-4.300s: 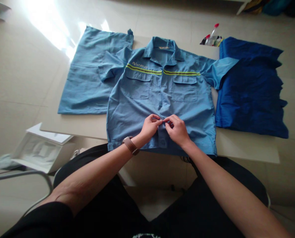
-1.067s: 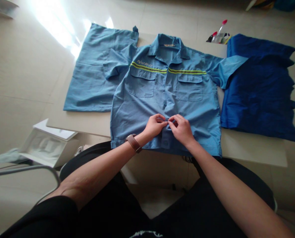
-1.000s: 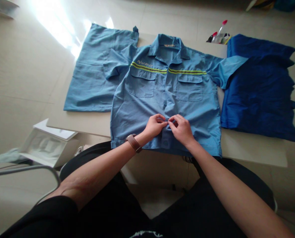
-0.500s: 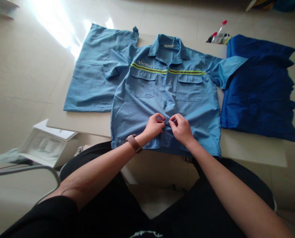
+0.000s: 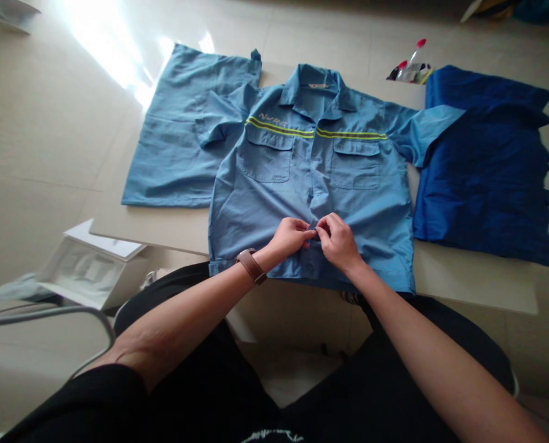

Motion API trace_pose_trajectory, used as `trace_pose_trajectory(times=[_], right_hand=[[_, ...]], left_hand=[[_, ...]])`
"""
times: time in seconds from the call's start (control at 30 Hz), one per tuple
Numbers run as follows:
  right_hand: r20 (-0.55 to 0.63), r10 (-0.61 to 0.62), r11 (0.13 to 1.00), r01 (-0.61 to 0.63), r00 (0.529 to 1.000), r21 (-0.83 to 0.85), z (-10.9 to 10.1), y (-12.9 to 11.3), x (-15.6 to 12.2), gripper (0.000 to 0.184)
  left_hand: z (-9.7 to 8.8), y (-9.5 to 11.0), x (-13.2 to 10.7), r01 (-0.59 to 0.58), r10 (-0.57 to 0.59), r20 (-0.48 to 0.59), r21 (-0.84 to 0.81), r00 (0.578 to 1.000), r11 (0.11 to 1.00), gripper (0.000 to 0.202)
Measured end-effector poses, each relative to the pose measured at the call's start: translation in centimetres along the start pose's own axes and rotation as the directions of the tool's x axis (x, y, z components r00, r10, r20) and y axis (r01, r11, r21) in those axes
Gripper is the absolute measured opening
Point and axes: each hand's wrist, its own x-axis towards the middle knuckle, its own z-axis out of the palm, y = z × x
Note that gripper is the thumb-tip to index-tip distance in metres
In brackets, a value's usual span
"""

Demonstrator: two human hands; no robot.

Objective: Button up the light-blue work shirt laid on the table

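Note:
A light blue short-sleeved work shirt (image 5: 311, 178) lies face up and spread out, with yellow reflective stripes across the chest and two chest pockets. My left hand (image 5: 290, 239), with a brown-strapped watch (image 5: 251, 266) on its wrist, pinches the shirt's front opening low down. My right hand (image 5: 339, 244) pinches the opposite edge, its fingertips nearly meeting those of my left hand. My fingers hide the button at that spot. A button shows below my hands.
A folded light blue garment (image 5: 173, 154) lies under the shirt's left side, and a dark blue garment (image 5: 484, 178) lies to the right. Both rest on a pale board (image 5: 468, 283). Small bottles (image 5: 407, 72) stand at the back. A white box (image 5: 92, 271) and a metal chair arm (image 5: 39, 314) sit lower left.
Both hands stay at the shirt's front opening, with small finger shifts and the fabric puckering slightly between them. The whole scene has drifted slightly in view with my head.

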Motion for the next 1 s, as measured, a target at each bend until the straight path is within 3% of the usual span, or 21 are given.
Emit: trace_pose_trajectory(times=[0.23,1.0], right_hand=[[0.017,0.012,1.000,-0.012,1.000,-0.006,0.24,-0.11,-0.06,0.015],[0.041,0.010,1.000,-0.009,0.999,-0.011,0.18,0.14,-0.06,0.015]], left_hand=[[-0.19,-0.72,0.14,0.008,-0.009,0.007,0.124,1.000,0.992,0.020],[-0.25,-0.58,0.08,0.014,-0.017,0.019,0.162,1.000,0.987,0.021]])
